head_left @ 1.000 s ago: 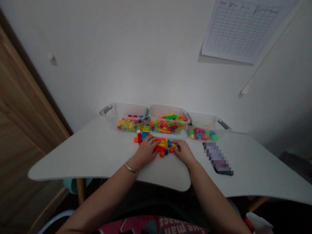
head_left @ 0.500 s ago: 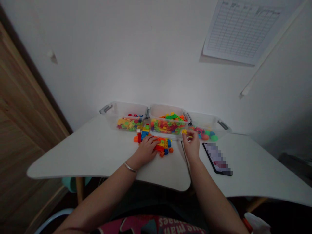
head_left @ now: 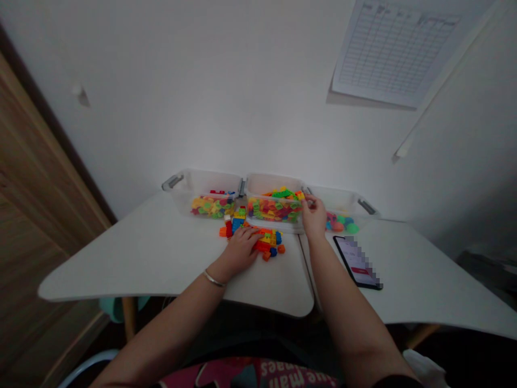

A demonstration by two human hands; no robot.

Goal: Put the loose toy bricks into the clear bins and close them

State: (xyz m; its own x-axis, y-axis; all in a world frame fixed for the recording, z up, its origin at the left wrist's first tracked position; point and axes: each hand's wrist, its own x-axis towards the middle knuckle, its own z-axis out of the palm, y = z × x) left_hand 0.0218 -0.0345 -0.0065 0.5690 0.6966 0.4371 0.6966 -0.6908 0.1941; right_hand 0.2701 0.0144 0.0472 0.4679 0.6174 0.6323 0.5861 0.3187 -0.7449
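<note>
My left hand (head_left: pixel 241 251) lies across a heap of toy building bricks (head_left: pixel 266 237) on the white table, its fingers stretched over red, orange and yellow pieces and hiding part of them. Blue, white and green bricks show around that hand, some joined together. At the right rim of the middle clear plastic box (head_left: pixel 266 220), my right hand (head_left: pixel 314 216) pinches a small yellow toy brick (head_left: pixel 300 195) between its fingertips. Most of this brick is hidden by the fingers and the bricks behind it. Many coloured bricks fill that box.
A left clear box (head_left: pixel 181 202) holds more bricks, and a right clear box (head_left: pixel 365 220) holds rounded coloured pieces. A phone (head_left: pixel 359 264) lies right of my right forearm. Two white tabletops (head_left: pixel 133 258) meet at a seam. A printed sheet (head_left: pixel 393 54) hangs on the wall.
My right hand has moved forward and up, from in front of the right box to the middle box's right rim, carrying the yellow brick. My left hand stays on the heap.
</note>
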